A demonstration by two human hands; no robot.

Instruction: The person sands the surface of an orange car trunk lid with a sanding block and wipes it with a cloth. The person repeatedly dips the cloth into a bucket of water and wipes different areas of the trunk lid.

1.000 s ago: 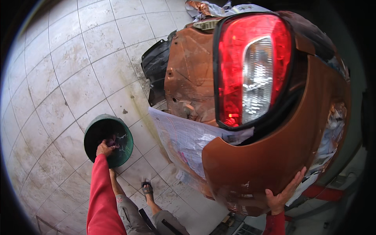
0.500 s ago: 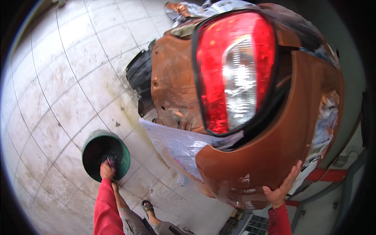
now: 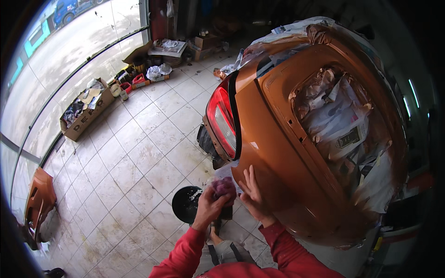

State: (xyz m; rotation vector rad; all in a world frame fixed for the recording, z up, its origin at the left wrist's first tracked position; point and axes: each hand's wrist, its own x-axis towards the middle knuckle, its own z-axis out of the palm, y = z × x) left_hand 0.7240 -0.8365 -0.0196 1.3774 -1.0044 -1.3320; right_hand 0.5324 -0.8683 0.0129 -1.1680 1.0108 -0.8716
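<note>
A crumpled wet-looking purple rag (image 3: 224,189) is bunched in my left hand (image 3: 209,209), whose fingers wrap around it above the dark bucket (image 3: 180,207). My right hand (image 3: 254,197) is open, fingers stretched upward, just right of the rag and at the lower left edge of the orange car body (image 3: 273,171); I cannot tell whether it touches the panel. Whitish foam or light glints show inside the bucket. On the car's corner sits a red and clear tail light (image 3: 223,121) with a black rim.
Paper and plastic sheeting (image 3: 338,116) covers the car's rear opening. A cardboard box of scraps (image 3: 74,132) stands by the glass front at the left, with more boxes and bottles behind. An orange bumper piece (image 3: 41,197) leans at the far left. White tiles (image 3: 139,185) cover the floor.
My left hand has come up out of the bucket with the rag. My right hand has left the car panel's lower right side for its left edge. The view has swung and widened.
</note>
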